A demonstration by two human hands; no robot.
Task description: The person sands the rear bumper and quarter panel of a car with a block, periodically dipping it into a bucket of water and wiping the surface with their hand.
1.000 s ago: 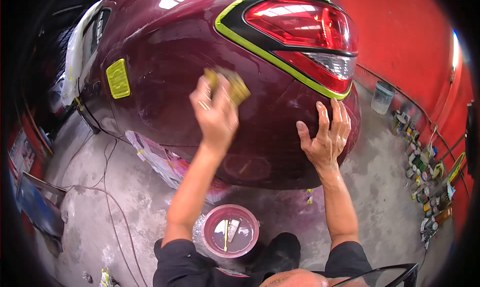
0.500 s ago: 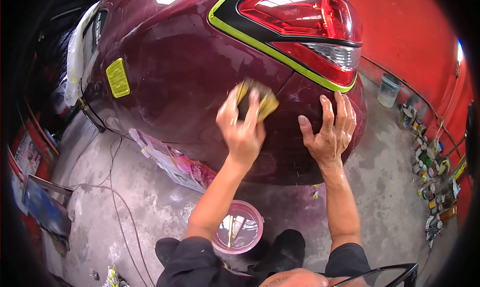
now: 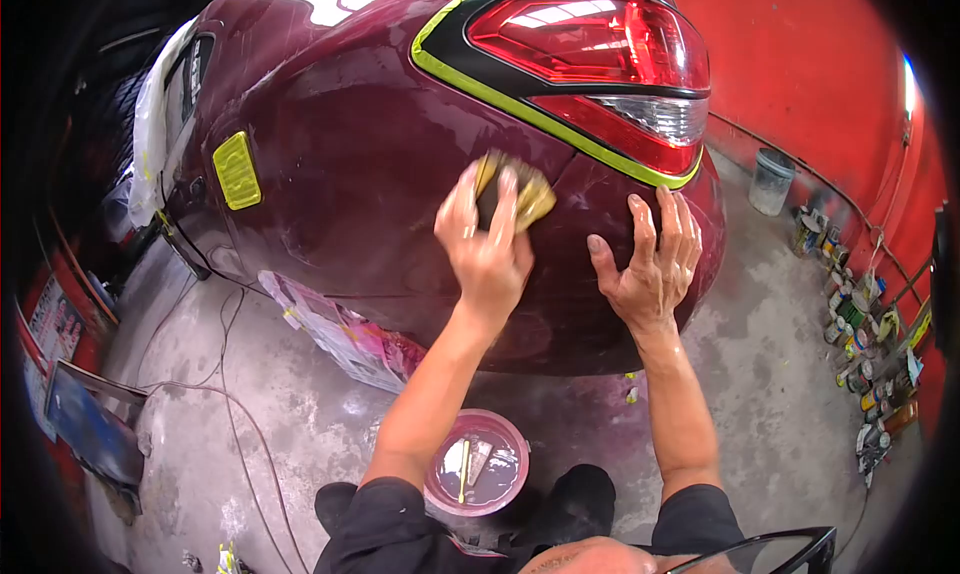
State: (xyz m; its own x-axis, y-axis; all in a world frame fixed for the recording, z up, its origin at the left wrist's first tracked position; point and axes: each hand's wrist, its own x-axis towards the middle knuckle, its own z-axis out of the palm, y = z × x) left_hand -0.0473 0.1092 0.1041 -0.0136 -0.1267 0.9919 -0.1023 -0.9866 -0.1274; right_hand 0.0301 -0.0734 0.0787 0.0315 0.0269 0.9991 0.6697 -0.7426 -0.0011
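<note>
My left hand (image 3: 487, 249) is closed round a yellowish, dark-centred sanding block (image 3: 535, 198), which lies against the wet maroon car body (image 3: 340, 189). The block is smeared by motion. To its right, my right hand (image 3: 648, 272) rests with spread fingers on the same panel, just under the tail light (image 3: 590, 39). Both hands look wet. Yellow-green masking tape (image 3: 510, 102) follows the light's lower edge. Further left, more yellow tape covers the fuel-flap-sized patch (image 3: 237, 171) on the side.
On the floor by my feet stands a pink bucket (image 3: 518, 479) of water with strips in it. Masking paper (image 3: 335, 334) hangs along the lower body. A hose (image 3: 240, 404) crosses the left floor. Cans (image 3: 857, 344) and a grey bucket (image 3: 772, 182) line the red wall.
My view has shifted slightly, so the tail light and right hand appear a little further left. My left hand stays on nearly the same spot, with the block still blurred.
</note>
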